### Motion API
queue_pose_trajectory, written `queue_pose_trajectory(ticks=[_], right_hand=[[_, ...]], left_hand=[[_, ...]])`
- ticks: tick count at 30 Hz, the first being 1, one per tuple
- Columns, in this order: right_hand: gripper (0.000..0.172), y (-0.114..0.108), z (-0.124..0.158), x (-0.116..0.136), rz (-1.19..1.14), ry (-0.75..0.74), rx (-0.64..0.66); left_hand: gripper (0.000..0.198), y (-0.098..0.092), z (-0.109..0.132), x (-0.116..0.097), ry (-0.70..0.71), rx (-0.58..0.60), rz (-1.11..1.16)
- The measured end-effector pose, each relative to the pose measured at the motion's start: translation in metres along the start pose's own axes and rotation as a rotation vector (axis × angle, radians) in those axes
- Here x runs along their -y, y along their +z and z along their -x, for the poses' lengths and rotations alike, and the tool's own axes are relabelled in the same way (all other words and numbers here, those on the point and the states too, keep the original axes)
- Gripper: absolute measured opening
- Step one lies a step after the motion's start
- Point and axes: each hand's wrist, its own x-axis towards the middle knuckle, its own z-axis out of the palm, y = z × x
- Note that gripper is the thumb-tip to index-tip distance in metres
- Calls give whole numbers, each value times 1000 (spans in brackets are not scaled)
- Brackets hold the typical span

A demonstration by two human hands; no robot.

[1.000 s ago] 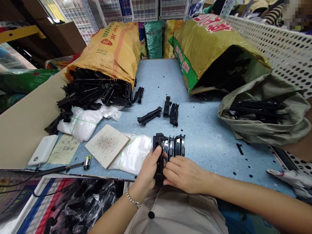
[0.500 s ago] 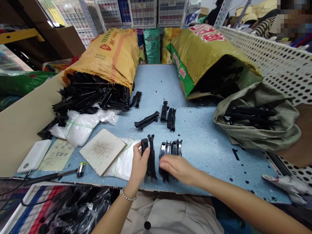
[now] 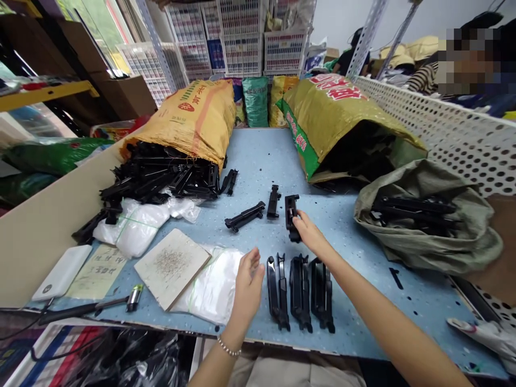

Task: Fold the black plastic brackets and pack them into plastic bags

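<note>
My right hand (image 3: 309,232) reaches forward with its fingers closed on the near end of a long black plastic part (image 3: 291,210). My left hand (image 3: 249,282) is held over the bench edge, fingers apart and nothing in it. Three black plastic pieces stand side by side between my forearms: a left one (image 3: 278,293), a middle one (image 3: 300,293) and a right one (image 3: 321,295). Two loose black parts lie farther back, one slanted (image 3: 244,216) and one nearly lengthwise (image 3: 274,202). Their exact kind cannot be made out.
An orange sack (image 3: 197,121) spills black parts at left. A yellow-green sack (image 3: 334,118) and a grey cloth bag (image 3: 423,252) with black parts stand right. A square board (image 3: 173,269) lies on plastic bags (image 3: 220,290). A hammer-like tool (image 3: 133,298) lies front left.
The black pieces by my hands now stand in a row of three, released. My right hand has moved forward onto another part; my left hand has let go and opened. The view has tilted up.
</note>
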Motion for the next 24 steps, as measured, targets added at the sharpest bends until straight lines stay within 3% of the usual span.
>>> queue_pose_trajectory(ticks=[4,6,10,12,15,18,21,24], right_hand=[[40,10,78,-1,-210,-356,165],[31,12,99,-2,-189,-459,143],[38,4,88,-2,-68,-514,-131],[40,2,73,1,-40,-582,-177],[43,6,61,8,-211,-531,-22],[46,14,73,10,-404,-437,183],[43,23,97,3,-199,-671,236],[35,38,120,-6,98,-964,98]], left_hand=[[54,8,-7,-38,-208,149,520],[53,12,-3,-51,-279,143,610],[43,13,14,-60,-344,227,530],[35,14,22,-60,-382,294,474],[32,13,26,-57,-367,255,401],[34,6,20,-55,-364,173,419],[45,-3,14,-54,-429,100,501],[48,-7,12,-52,-463,81,462]])
